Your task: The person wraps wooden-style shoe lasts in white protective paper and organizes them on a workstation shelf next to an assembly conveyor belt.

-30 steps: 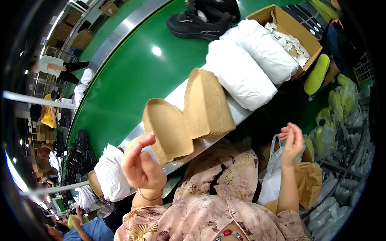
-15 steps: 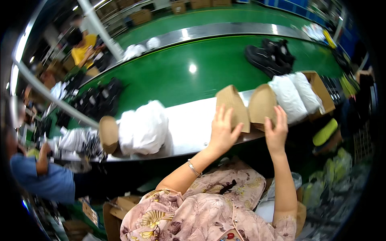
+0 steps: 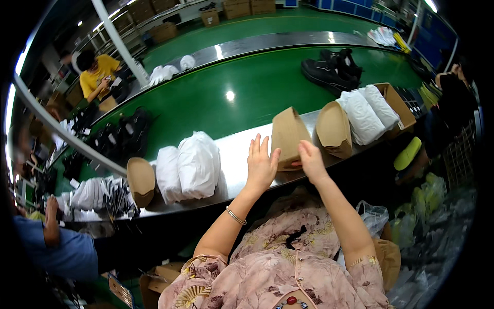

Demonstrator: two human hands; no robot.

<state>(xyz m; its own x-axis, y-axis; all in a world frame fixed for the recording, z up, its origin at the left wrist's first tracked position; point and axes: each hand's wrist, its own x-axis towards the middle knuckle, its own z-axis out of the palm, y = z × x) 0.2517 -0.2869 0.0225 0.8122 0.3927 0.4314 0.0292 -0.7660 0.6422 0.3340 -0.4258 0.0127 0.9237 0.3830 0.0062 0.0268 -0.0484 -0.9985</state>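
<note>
A stack of brown, sole-shaped cardboard pieces stands on the metal ledge in front of me. My right hand grips its near right corner, fingers and thumb bent round the edge. Beside its left edge, my left hand is open, fingers stretched up and the thumb close to the cardboard. A second stack of the same brown pieces leans to the right, apart from my hands. White wrapped bundles sit just beyond it.
More white bundles and a brown stack stand at left on the metal ledge. Black shoes rest on the green belt. An open carton is at right. A co-worker in blue is at left.
My right hand has left the right brown stack and moved left onto the middle one. My left hand has shifted from that stack's face to its left side. The view has shifted slightly.
</note>
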